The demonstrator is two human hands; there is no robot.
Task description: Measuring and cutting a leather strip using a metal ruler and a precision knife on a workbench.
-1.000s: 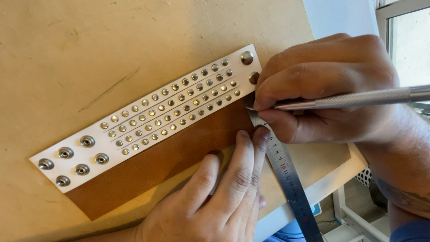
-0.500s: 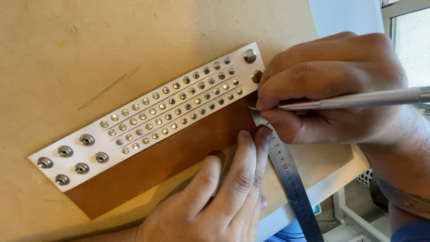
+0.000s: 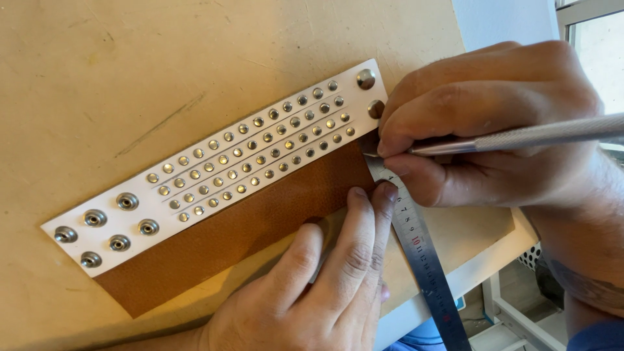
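A white studded strap (image 3: 221, 172) with rows of small metal rivets and snap fasteners at both ends lies diagonally over a brown leather piece (image 3: 227, 237). My left hand (image 3: 318, 286) presses its fingertips on the leather's right end, beside a steel ruler (image 3: 419, 250) laid across that end. My right hand (image 3: 481, 123) grips a thin metal scribing tool (image 3: 520, 138), its tip touching the ruler's edge at the strap's right end.
All of this rests on a tan work board (image 3: 130, 71) whose right edge runs near the ruler. Past the board's edge at the right are a white surface, a window frame and a floor area below.
My right hand and the tool tip have shifted slightly along the ruler's edge. The left hand, strap and leather have stayed in place.
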